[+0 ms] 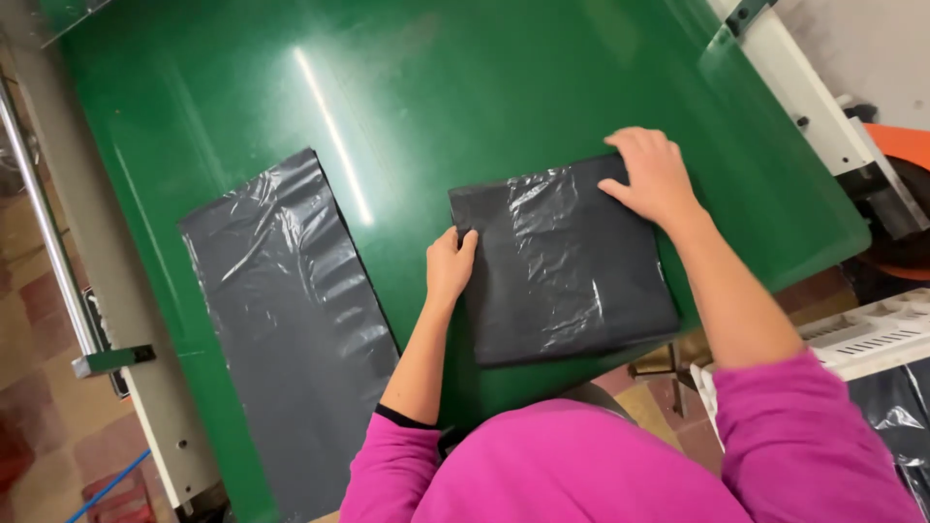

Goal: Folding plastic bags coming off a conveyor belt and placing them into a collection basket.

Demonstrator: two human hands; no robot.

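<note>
Surface: shiny green table point(465, 87).
Left hand point(449, 266): pinches the folded bag point(562, 261) at its left edge.
Right hand point(654, 174): lies flat, pressing its far corner.
Flat bag point(291, 320): near the left edge, untouched.

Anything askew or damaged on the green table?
Nothing damaged. The long grey plastic sheet lies slanted, its near end past the green table edge. The folded stack sits squarer, left hand and right hand on it.

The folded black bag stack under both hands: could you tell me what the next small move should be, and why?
Probably press and smooth the stack of black plastic bags flat. The left hand grips its left edge, the right hand lies flat on its far right corner, and the top film is visibly wrinkled. A longer flat black bag lies apart on the green table.
</note>
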